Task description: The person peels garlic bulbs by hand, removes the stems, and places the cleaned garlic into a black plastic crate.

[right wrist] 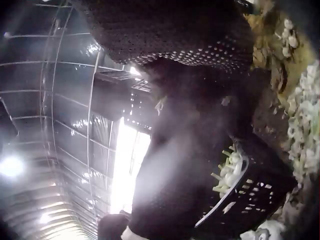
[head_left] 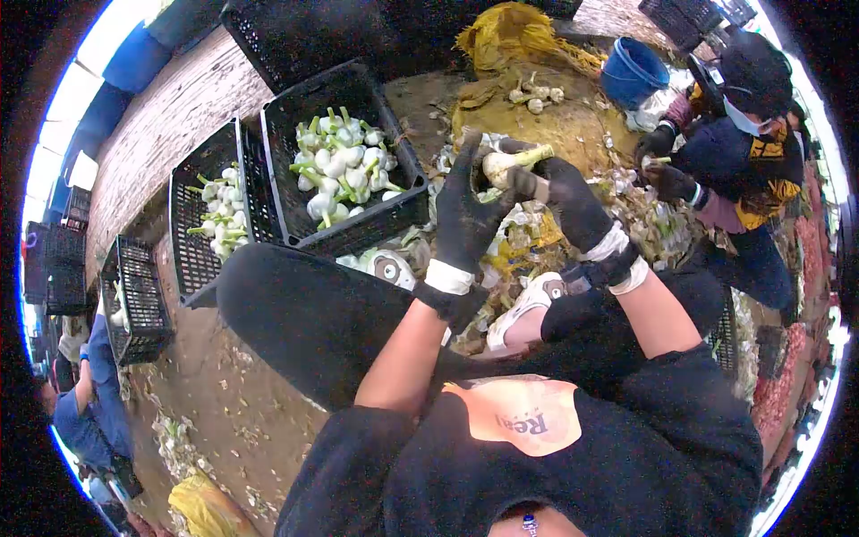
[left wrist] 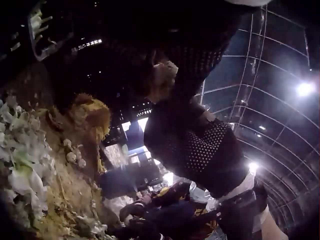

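A garlic bulb (head_left: 498, 167) with a thick pale-green stem (head_left: 537, 155) is held up between my two black-gloved hands, over my crossed legs. My left hand (head_left: 467, 204) grips it from the left, thumb below and fingers above. From the right, my right hand (head_left: 577, 208) closes on the bulb's stem side, its thumb blurred in front. Both wrist views are dark; the left wrist view has the mesh glove (left wrist: 192, 145) across the middle, and the right wrist view has the glove (right wrist: 175, 35) along the top.
Black crates (head_left: 407, 201) of trimmed garlic bulbs (head_left: 344, 166) stand to the left. Loose bulbs (head_left: 535, 97) lie on yellow sacking (head_left: 577, 134) ahead. Peeled skins litter the ground around my shoes (head_left: 528, 304). A blue bucket (head_left: 633, 72) and another person (head_left: 743, 161) working are at right.
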`<state>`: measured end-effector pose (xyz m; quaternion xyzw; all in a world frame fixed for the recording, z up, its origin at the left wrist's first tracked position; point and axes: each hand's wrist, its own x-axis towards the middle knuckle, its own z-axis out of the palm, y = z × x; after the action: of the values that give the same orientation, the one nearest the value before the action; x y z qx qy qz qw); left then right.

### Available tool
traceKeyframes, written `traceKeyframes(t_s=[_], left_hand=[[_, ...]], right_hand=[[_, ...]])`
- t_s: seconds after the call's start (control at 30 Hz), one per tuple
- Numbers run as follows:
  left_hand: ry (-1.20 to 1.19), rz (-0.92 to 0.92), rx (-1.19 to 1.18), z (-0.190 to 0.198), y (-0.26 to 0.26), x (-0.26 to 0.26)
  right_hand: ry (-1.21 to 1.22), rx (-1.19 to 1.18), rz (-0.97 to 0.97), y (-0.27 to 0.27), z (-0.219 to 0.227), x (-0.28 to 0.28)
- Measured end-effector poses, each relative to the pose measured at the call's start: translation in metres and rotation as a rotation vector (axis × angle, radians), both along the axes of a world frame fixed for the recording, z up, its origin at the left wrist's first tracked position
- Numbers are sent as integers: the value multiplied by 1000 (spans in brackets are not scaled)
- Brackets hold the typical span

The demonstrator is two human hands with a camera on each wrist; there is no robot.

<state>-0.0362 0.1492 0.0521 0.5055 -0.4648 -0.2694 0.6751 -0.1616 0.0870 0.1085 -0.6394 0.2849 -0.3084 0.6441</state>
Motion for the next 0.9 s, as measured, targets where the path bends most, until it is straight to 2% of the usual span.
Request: traceKeyframes(t_s=[0.07, 0.13, 0.23, 0.27, 0.33, 0.37, 0.4, 0.43, 0.47, 0.5, 0.53, 0.63, 0.67, 0.7, 0.77, 0.8, 0.83, 0.87, 0.9], left_hand=[[-244, 119, -38, 13, 8, -7], [-219, 66, -48, 7, 11, -7], [-152, 22, -30, -9, 5, -11], [7, 30, -83, -14, 2, -14], [489, -258, 122, -25, 10, -9], [489, -255, 125, -30, 8, -8], [702, -331, 156, -36, 1, -7], [916, -405, 186, -34, -1, -5], [386, -333, 60, -32, 2, -4], [-93, -122, -65, -31, 5, -4], [349, -328, 33, -28, 0, -4], [306, -309, 155, -33, 3, -13], [314, -290, 88, -34, -5, -15], [199, -300, 75, -38, -2, -10], [-26, -306, 35, -24, 6, 2], [446, -497, 210, -16, 7, 3], [924, -674, 388, -13, 7, 2], [970, -603, 378, -22, 2, 0], [968, -609, 381, -31, -2, -1]], right_hand=[[10, -34, -55, 3, -12, -7], [48, -22, -160, 9, -18, -8], [191, -106, -136, 13, -16, -18], [74, -33, -190, 12, -34, -14], [63, -65, -191, 10, -48, -18], [53, -101, -192, 10, -50, -17], [199, -198, -212, 3, -62, -20], [199, -196, -208, 3, -59, -18], [118, -195, -172, 3, -55, -16], [36, -194, -135, 2, -52, -13], [221, -181, -96, -1, -48, -15], [142, -261, -190, 12, -46, -7], [246, -288, -151, 2, -60, -13], [247, -284, -155, -4, -74, -22], [166, -339, -151, 2, -47, -16], [118, -495, -180, -15, -85, -22], [117, -493, -187, -14, -83, -23], [285, -701, -275, -9, -75, -23], [458, -907, -363, -2, -66, -23]])
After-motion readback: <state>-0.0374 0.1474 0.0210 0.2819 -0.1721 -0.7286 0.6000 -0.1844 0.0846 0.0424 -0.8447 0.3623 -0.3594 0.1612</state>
